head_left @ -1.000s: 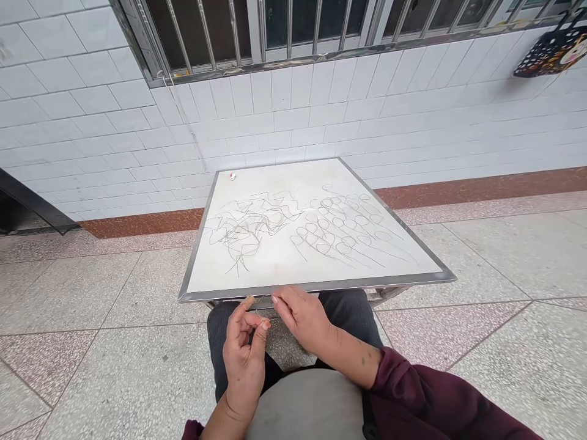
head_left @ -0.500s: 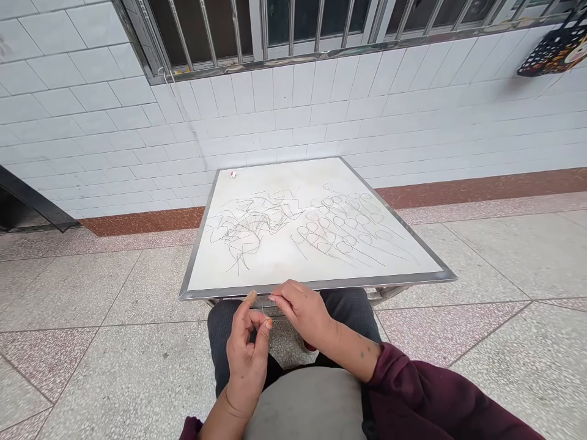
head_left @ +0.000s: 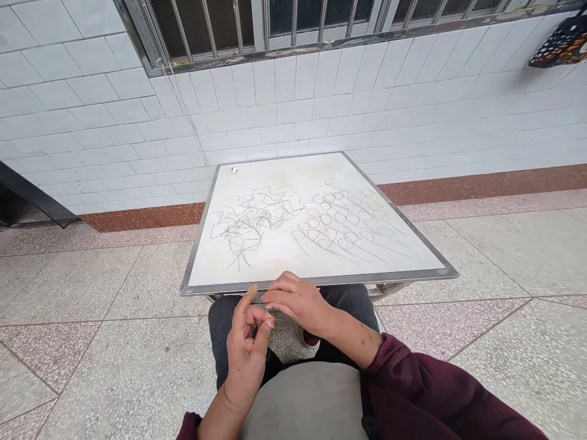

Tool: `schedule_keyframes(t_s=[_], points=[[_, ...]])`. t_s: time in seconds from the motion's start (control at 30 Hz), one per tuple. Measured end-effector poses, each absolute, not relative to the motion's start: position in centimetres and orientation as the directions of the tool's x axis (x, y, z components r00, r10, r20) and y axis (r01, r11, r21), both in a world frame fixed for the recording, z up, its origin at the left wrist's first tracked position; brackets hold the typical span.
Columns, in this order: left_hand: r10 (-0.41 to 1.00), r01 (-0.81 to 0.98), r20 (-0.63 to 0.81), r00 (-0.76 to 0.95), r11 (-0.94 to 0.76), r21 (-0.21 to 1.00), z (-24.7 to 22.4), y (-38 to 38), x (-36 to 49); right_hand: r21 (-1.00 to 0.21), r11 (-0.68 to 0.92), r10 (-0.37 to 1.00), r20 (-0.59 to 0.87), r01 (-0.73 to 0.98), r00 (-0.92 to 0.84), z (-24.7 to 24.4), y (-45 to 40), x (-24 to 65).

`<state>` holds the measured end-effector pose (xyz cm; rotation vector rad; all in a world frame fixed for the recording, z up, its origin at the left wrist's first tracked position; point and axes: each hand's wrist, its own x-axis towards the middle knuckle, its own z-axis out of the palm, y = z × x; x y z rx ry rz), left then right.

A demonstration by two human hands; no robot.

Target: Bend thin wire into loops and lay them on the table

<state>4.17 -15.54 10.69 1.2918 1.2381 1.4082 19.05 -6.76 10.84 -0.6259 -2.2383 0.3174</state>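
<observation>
My left hand (head_left: 247,348) is raised just behind the board's front edge, its thumb and fingertips pinching a fine thread (head_left: 266,311). My right hand (head_left: 296,302) lies against the front metal rim (head_left: 321,281), its fingertips reaching towards my left hand and seeming to hold the same thread. On the white board (head_left: 275,263), thin dark threads lie in a tangled mass (head_left: 247,220) at the left. More threads form rows of loops (head_left: 339,223) at the right. A tiny red-and-white object (head_left: 233,170) sits near the far corner.
My dark-trousered knees (head_left: 348,299) sit under the board, whose metal legs show below its front edge. A white tiled wall (head_left: 92,122) with a brown base stands behind, below a barred window (head_left: 261,24). A dotted black bag (head_left: 562,43) hangs at upper right. Terrazzo floor (head_left: 114,366) surrounds the board.
My right hand has moved forward and left, closer to my left hand and over the board's edge. My left hand has barely moved. The whole view has shifted slightly upward.
</observation>
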Motion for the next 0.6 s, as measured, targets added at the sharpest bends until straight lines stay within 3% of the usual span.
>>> schedule_keyframes(t_s=[0.13, 0.23, 0.43, 0.6], points=[[0.990, -0.012, 0.123, -0.074, -0.124, 0.992, 11.0, -15.5, 4.2, -0.423, 0.884, 0.437, 0.593, 0.201, -0.676, 11.6, -6.1, 19.8], [0.998, -0.091, 0.052, -0.041, -0.056, 0.994, 11.1, -15.3, 4.1, -0.382, 0.904, 0.394, 0.574, 0.191, -0.717, 11.8, -5.8, 20.1], [0.999, -0.206, -0.037, -0.036, 0.029, 0.978, 11.0, -14.7, 3.8, -0.356, 0.891, 0.448, 0.596, 0.281, -0.666, 11.5, -6.5, 19.5], [0.998, -0.218, -0.056, -0.022, 0.050, 0.975, 10.8, -14.7, 3.9, -0.427, 0.874, 0.471, 0.621, 0.233, -0.627, 11.0, -6.7, 19.0]])
